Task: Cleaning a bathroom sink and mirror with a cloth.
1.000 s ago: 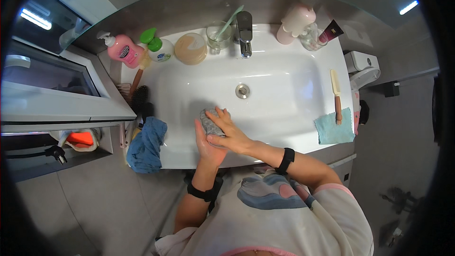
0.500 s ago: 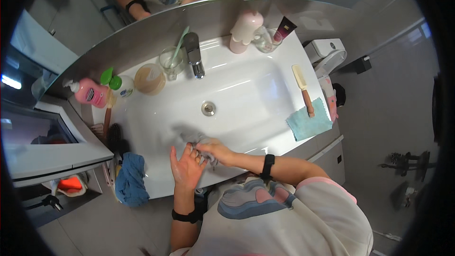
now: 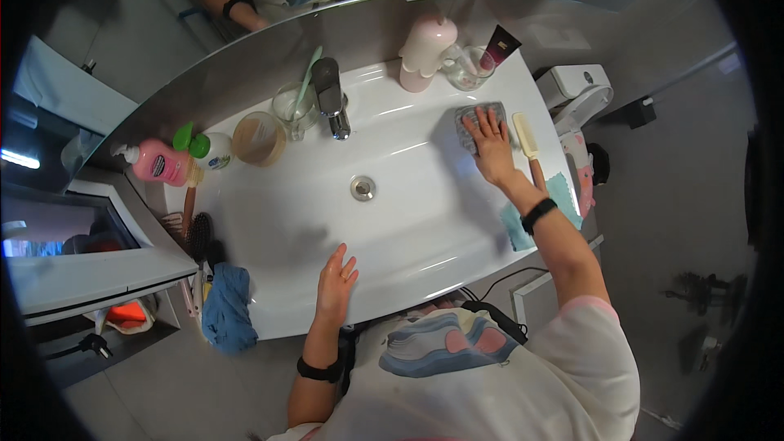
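My right hand (image 3: pixel 493 153) lies flat with fingers stretched out on a folded grey cloth (image 3: pixel 465 142). The cloth rests at the right end of the white sink basin (image 3: pixel 408 233), against its rim. Over the basin's front edge my left hand (image 3: pixel 332 290) hovers with its fingers apart and nothing in it. Close to the right hand are a cream comb (image 3: pixel 525 135) and, partly under the right forearm, a wooden handle (image 3: pixel 537 174) and a teal cloth (image 3: pixel 516 231).
A chrome faucet (image 3: pixel 331 96) rises behind the drain (image 3: pixel 363 189). Along the back stand a glass cup (image 3: pixel 287 106), a round container (image 3: pixel 260 140), a pink dispenser (image 3: pixel 419 69) and a glass (image 3: pixel 469 77) holding a dark tube. Bottles (image 3: pixel 159 162), brushes and a blue cloth (image 3: pixel 227 310) line the left.
My right hand has moved from beside the left hand to the far right of the basin, taking the grey cloth along. The left hand has drawn back slightly, now alone.
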Motion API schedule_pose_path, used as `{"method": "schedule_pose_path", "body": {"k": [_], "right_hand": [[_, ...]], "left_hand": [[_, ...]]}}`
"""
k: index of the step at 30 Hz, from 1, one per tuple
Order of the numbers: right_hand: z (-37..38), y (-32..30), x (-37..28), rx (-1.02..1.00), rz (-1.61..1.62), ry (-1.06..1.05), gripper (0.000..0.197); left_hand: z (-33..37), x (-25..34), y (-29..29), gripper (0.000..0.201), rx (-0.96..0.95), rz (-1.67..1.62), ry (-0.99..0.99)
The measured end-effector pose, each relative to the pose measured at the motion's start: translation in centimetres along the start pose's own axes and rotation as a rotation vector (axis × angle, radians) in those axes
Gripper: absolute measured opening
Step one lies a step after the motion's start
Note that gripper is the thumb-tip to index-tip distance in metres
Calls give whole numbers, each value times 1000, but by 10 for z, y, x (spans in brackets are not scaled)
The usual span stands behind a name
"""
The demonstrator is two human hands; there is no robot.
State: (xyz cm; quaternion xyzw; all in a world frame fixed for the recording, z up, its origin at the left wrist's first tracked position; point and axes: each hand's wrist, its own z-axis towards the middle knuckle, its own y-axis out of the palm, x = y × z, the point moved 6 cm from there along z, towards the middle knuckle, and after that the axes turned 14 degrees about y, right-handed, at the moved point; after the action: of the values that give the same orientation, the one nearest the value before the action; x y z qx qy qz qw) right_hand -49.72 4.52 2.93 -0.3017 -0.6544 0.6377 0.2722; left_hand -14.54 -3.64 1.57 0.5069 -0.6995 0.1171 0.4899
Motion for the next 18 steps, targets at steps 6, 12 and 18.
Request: {"method": "schedule_pose_path", "body": {"k": [6,12,18], "right_hand": [[-15,80,-2,-375,-464,-216,51],[-115,118,-23,-1071,-278,-232,63],[-174,77,-117,-1090,-31,-493,65]], "left_hand": [[-12,-2,-15,55,43,90,29],[-18,0,-38,55,106,118,98],[-23,4,-61,52,157,120,189]]}}
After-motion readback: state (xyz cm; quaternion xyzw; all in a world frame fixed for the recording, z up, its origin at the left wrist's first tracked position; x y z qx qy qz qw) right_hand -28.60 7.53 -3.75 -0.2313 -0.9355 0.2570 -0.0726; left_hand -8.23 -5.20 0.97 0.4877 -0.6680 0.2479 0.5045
